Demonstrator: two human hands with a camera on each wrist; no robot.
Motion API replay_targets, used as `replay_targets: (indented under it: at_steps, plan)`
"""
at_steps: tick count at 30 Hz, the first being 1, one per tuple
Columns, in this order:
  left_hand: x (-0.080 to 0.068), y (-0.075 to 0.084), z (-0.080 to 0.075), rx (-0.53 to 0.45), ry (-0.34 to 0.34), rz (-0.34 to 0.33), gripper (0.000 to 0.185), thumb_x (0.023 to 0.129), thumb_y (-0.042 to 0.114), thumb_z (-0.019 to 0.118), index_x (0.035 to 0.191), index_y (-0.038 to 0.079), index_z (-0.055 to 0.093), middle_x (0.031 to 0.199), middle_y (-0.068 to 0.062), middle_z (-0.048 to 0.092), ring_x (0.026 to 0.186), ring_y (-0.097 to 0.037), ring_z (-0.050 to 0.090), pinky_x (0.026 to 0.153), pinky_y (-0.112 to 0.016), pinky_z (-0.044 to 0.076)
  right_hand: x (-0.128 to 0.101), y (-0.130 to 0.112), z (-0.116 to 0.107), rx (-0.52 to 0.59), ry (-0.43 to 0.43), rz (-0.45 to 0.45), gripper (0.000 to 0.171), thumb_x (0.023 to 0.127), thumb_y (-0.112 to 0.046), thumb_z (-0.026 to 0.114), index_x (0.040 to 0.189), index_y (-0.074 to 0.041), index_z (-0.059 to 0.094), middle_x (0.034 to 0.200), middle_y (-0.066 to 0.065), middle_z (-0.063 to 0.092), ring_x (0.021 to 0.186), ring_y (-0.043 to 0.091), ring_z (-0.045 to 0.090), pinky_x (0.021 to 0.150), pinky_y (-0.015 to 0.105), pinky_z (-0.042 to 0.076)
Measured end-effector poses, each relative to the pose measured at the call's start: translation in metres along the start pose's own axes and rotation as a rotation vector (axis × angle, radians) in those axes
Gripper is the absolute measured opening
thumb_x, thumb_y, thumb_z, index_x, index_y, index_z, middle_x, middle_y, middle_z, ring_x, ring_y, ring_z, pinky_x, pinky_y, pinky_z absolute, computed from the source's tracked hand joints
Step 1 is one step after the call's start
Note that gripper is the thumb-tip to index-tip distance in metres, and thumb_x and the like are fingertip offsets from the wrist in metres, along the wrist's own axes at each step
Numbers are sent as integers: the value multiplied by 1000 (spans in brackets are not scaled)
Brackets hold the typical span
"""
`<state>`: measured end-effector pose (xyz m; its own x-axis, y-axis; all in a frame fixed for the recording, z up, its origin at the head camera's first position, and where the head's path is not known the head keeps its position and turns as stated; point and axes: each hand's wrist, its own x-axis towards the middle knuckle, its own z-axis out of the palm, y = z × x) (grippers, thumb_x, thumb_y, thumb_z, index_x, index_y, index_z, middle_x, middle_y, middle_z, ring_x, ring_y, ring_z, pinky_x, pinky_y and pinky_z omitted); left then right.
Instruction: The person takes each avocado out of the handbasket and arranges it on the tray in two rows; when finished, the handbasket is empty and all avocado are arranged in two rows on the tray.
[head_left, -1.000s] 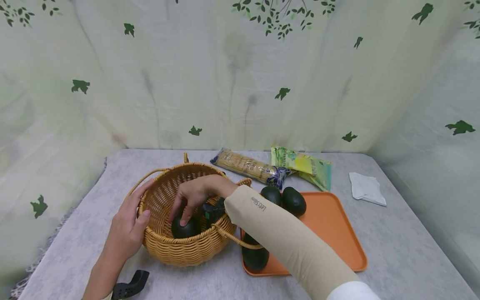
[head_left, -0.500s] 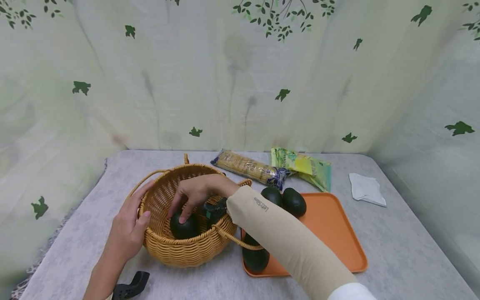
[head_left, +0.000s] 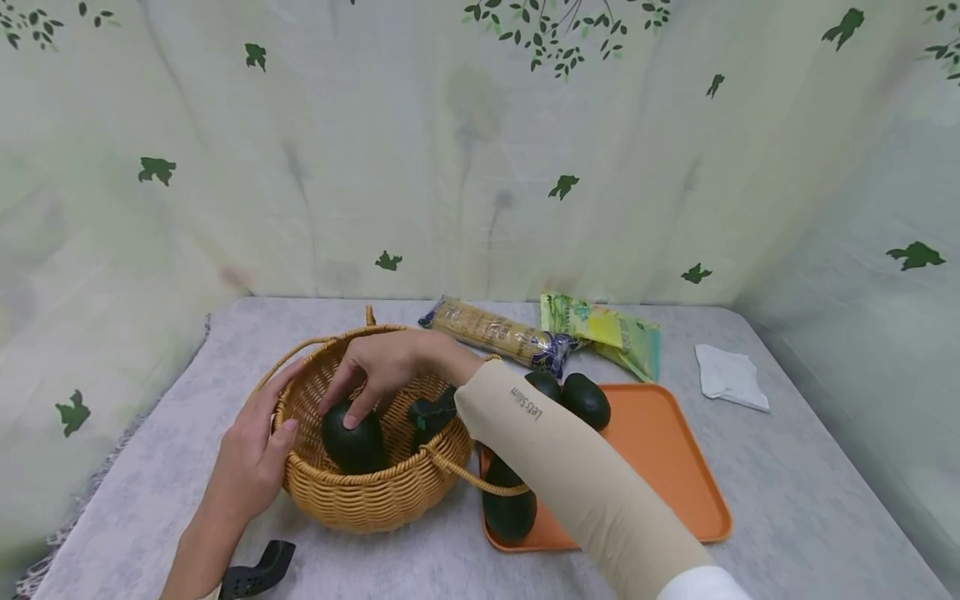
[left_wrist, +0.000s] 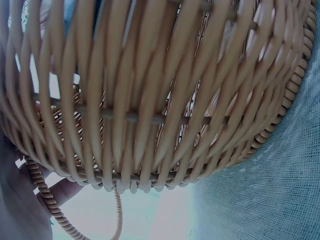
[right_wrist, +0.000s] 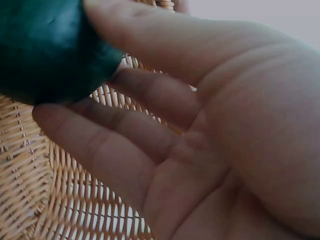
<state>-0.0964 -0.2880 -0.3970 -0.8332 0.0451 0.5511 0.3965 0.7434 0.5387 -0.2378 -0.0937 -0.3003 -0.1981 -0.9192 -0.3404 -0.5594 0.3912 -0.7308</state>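
Note:
In the head view, my right hand [head_left: 386, 367] reaches into a wicker basket [head_left: 367, 504] and pinches a dark green avocado [head_left: 352, 439] between thumb and fingers. The right wrist view shows the thumb on one side of the avocado [right_wrist: 50, 45] and fingertips on the other, with the palm off it. My left hand [head_left: 255, 454] holds the basket's left side at the rim, beside the handle. Woven basket wall [left_wrist: 145, 100] fills most of the left wrist view, where some fingers [left_wrist: 65, 190] show by the handle. The basket's far right inside is hidden by my right wrist and its black strap.
An orange tray [head_left: 652, 458] right of the basket bears several avocados, some at its back left [head_left: 587, 402], some at its front left [head_left: 510, 512]. Behind lie a noodle packet [head_left: 495, 329] and green-yellow packets [head_left: 600, 329]. A white tissue [head_left: 731, 377] lies far right.
My right hand has drawn the avocado upward and slightly left inside the basket, so more of it shows. The left hand keeps its hold on the basket's side.

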Motion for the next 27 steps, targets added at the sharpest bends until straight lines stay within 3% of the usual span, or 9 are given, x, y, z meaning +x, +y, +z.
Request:
replay_targets:
  at_steps: [2,6,12,18,27]
  plan:
    - [0,0,0,3,-1,-1,61,101,17,48,161,24,38,159,-9,46,140,-44,46,112,-22,31,-3,-2,-3,17,2,-1,42,93,-18,76,135,-15,70,133,-7,70,114,-1,63,84,25,58]
    - [1,-1,0,-9,7,13,61,101,16,47,160,23,38,159,-10,46,139,-45,46,105,-5,23,-10,-3,-6,14,17,-25,43,93,-17,75,136,-15,70,132,-6,70,115,2,64,85,24,57]
    - [1,0,0,-11,4,11,61,100,16,48,160,24,38,160,-9,46,140,-44,45,106,-6,23,-22,-6,-8,57,52,-50,44,93,-17,76,136,-13,70,131,-7,70,114,3,65,88,24,56]
    - [2,0,0,-18,12,30,61,100,16,48,160,21,39,159,-10,46,139,-45,46,105,-3,22,-30,-7,-11,13,90,-84,43,93,-19,76,136,-17,70,132,-9,70,115,-4,62,90,21,55]
    - [2,0,1,-24,23,49,60,100,15,48,160,19,40,159,-10,47,138,-43,46,106,-3,23,-46,-5,-11,42,129,-113,44,94,-17,75,137,-16,69,134,-7,69,118,2,64,91,23,55]
